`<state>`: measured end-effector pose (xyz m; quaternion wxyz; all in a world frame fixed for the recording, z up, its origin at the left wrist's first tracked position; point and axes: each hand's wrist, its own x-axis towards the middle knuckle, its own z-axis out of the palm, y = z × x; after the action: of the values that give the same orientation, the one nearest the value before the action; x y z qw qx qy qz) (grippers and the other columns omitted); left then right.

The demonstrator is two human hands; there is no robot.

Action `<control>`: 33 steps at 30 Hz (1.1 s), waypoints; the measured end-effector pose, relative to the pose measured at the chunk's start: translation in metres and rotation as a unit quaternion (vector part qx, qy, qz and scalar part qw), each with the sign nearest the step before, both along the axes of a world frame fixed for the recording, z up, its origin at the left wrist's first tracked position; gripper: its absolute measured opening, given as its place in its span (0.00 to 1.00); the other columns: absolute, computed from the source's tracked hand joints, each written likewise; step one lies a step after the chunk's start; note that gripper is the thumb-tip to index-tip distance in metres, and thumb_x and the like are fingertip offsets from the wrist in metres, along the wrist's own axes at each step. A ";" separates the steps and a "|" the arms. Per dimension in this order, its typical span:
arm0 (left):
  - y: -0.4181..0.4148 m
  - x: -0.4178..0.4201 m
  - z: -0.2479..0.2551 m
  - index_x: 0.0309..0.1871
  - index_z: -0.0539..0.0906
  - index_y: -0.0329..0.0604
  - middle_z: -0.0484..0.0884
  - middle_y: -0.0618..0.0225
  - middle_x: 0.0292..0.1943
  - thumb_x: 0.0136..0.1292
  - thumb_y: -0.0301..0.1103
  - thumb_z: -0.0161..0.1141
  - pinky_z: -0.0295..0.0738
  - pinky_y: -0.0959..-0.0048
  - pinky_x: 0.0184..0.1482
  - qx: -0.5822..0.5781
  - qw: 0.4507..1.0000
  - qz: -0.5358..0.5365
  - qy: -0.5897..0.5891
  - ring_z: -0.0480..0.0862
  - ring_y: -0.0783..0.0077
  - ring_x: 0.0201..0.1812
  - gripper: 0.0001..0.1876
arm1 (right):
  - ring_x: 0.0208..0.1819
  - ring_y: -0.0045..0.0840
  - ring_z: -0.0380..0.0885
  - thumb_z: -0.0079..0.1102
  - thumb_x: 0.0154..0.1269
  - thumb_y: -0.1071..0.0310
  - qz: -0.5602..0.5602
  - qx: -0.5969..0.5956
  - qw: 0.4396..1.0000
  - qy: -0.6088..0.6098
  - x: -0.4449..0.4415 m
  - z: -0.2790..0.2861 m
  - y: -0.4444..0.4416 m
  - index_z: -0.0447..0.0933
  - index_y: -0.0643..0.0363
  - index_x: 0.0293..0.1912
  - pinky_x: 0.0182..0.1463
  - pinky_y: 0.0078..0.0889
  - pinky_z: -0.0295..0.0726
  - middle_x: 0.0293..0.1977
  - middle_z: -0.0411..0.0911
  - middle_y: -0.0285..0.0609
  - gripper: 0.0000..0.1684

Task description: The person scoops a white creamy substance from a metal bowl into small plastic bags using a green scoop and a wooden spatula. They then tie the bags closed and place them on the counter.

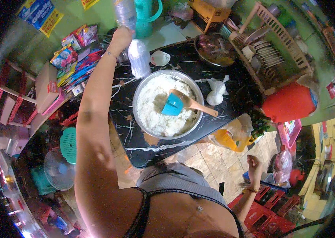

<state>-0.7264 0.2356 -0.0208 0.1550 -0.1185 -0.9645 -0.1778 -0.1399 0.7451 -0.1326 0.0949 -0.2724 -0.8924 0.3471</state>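
Note:
My left hand reaches over the far left of the black marble-patterned table, its fingers closed at the lower end of a stack of clear plastic cups. Just below that hand stands another wrapped clear plastic stack. A round metal pot of white, crumbly food is on the table before me. On the food rest a turquoise plastic scoop and a wooden spoon, its handle over the rim. My right hand hangs off to the right, fingers curled, with nothing visible in it.
A small white bowl, a knotted white plastic bag and a wide pan are on the table. A turquoise pitcher stands beyond. A dish rack is at right; red crates lie low at right.

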 end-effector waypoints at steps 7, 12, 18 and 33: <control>-0.002 0.008 -0.018 0.40 0.86 0.37 0.84 0.46 0.42 0.61 0.40 0.64 0.77 0.58 0.51 0.034 0.998 -0.019 -0.057 0.83 0.48 0.48 0.14 | 0.36 0.24 0.83 0.60 0.68 0.69 0.137 0.089 0.986 -0.036 -0.104 0.077 -0.095 0.83 0.60 0.45 0.39 0.27 0.80 0.38 0.85 0.42 0.09; 0.002 0.004 -0.008 0.40 0.86 0.40 0.84 0.47 0.41 0.61 0.38 0.63 0.77 0.55 0.50 0.109 0.993 -0.003 -0.043 0.84 0.48 0.45 0.11 | 0.38 0.26 0.84 0.60 0.67 0.72 0.157 0.073 0.984 0.042 -0.110 0.096 -0.117 0.83 0.65 0.43 0.42 0.28 0.80 0.35 0.85 0.46 0.08; 0.001 0.071 0.066 0.44 0.79 0.35 0.82 0.55 0.36 0.68 0.43 0.58 0.78 0.63 0.43 0.235 0.968 -0.090 0.006 0.84 0.58 0.37 0.17 | 0.39 0.21 0.81 0.54 0.71 0.72 0.149 -0.189 0.961 0.135 -0.122 0.123 -0.145 0.82 0.65 0.47 0.42 0.22 0.79 0.41 0.83 0.40 0.11; -0.022 0.350 0.030 0.39 0.80 0.38 0.80 0.70 0.36 0.61 0.58 0.64 0.73 0.72 0.44 0.244 0.807 -0.454 -0.287 0.80 0.76 0.42 0.27 | 0.24 0.13 0.69 0.69 0.60 0.73 0.325 -0.543 0.764 0.126 -0.249 0.123 -0.328 0.79 0.60 0.42 0.30 0.14 0.68 0.29 0.76 0.27 0.10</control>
<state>-0.3759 0.2134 0.0097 -0.2038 -0.4446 -0.7261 -0.4834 -0.3884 0.4166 -0.0094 -0.0761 0.0740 -0.5695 0.8151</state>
